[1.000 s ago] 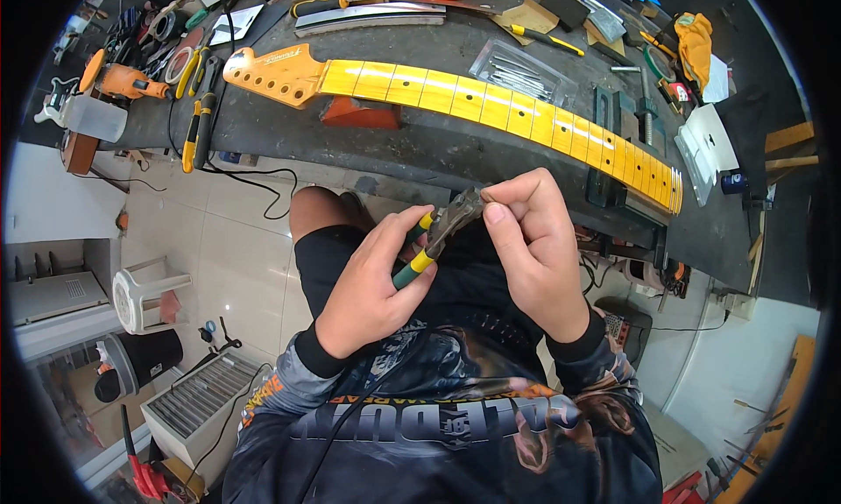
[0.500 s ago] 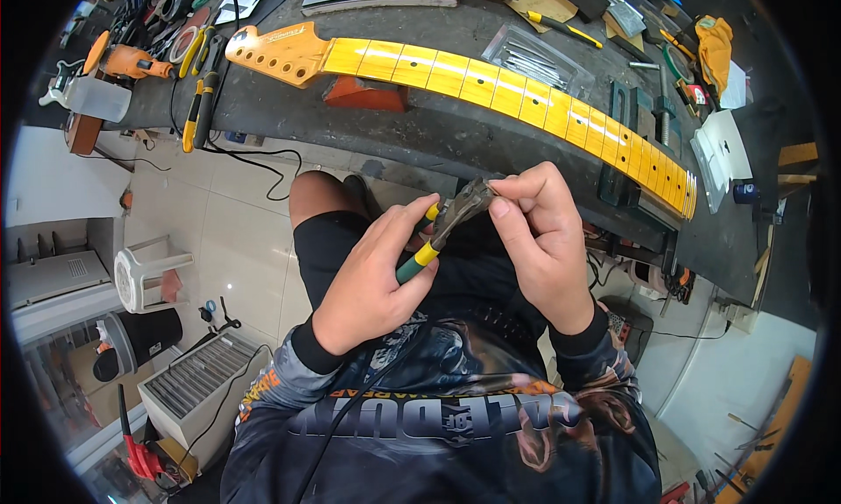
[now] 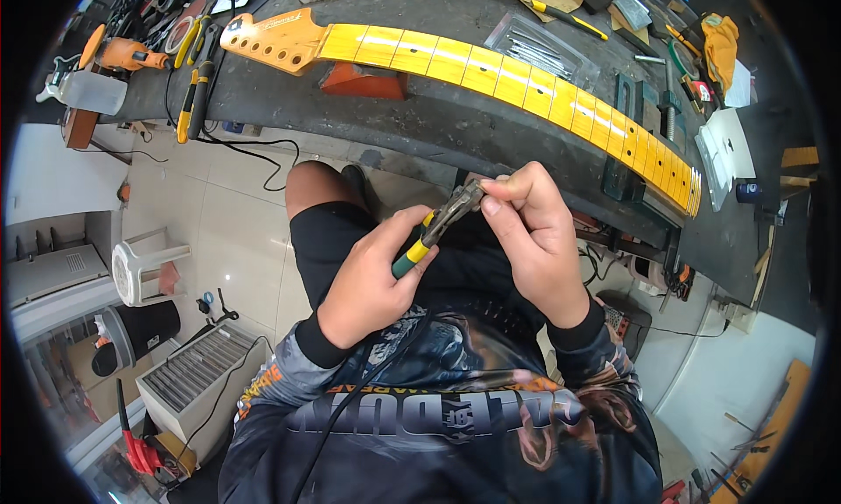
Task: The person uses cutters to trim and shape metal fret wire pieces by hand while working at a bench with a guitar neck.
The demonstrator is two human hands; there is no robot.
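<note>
My left hand (image 3: 372,276) is wrapped round the green and yellow handles of a pair of pliers (image 3: 447,219), held above my lap with the jaws pointing away and to the right. Thumb and forefinger of my right hand (image 3: 539,246) pinch together right at the jaw tips. Whatever lies between those fingers is too small to make out. Beyond both hands, a guitar neck (image 3: 517,91) with a yellow fretboard lies along the bench, its headstock at the left over a red block (image 3: 363,81). Thin metal strips (image 3: 534,53) rest in a clear plastic tray behind it.
The dark workbench (image 3: 420,119) runs across the far side, with a vise (image 3: 644,119) at its right. An orange power tool (image 3: 131,56), a spray bottle (image 3: 83,88) and yellow-black pliers (image 3: 193,101) sit at the left. A white stool (image 3: 136,272) stands on the tiled floor.
Both hands and the pliers have shifted slightly left. The plier handles look closer together. My right fingers stay pinched at the jaw tips.
</note>
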